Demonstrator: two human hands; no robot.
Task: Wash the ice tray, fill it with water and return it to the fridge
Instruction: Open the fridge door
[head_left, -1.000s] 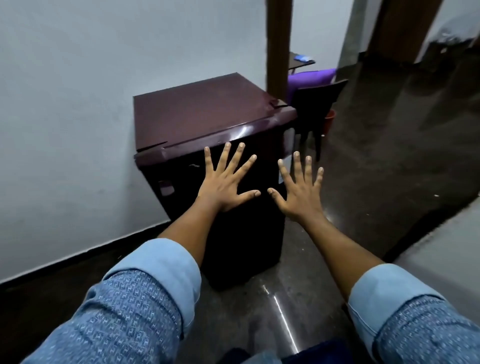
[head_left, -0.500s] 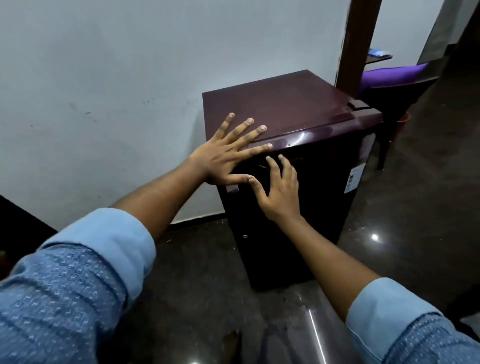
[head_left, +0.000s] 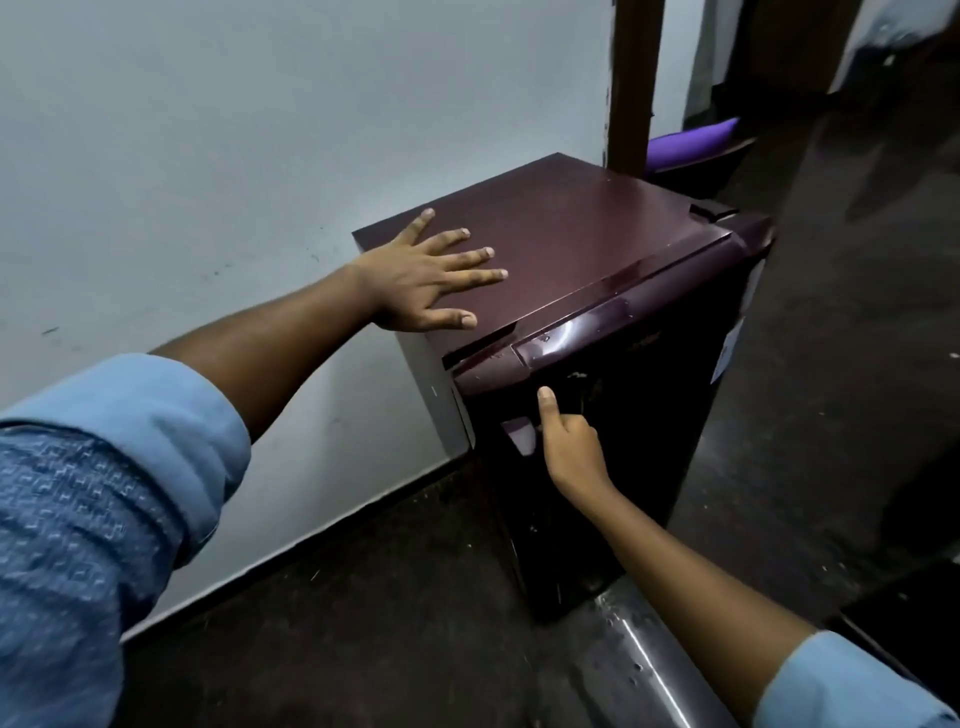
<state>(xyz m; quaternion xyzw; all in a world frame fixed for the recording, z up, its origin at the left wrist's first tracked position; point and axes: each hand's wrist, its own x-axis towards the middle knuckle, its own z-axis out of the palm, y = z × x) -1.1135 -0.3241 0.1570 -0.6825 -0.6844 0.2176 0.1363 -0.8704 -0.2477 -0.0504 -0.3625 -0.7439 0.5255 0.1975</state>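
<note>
The fridge (head_left: 597, 244) is a low box at my 1 o'clock, set against a matt white wall (head_left: 208, 156) that runs off to 10 o'clock. Its flat top is smooth maroon, its front lip glossy and rounded with a bright glare on it, and the door (head_left: 649, 415) below is near black and closed. A small pale handle recess (head_left: 519, 435) sits near the door's top left corner. The floor (head_left: 389, 623) at 6 o'clock is dark polished stone with a streak of reflected light. A brown wooden post (head_left: 631, 78) rises behind the fridge at 12 o'clock, with something soft and purple (head_left: 691, 143) beyond it.

My left hand (head_left: 421, 280) lies flat on the top's near-left corner, fingers straight and spread, arm stretched out from a rolled blue patterned sleeve (head_left: 104, 493). My right hand (head_left: 569, 447) is at the recess, thumb straight up the door, fingers folded out of sight; whether they grip the recess I cannot tell. Where the ice tray is, I cannot tell
</note>
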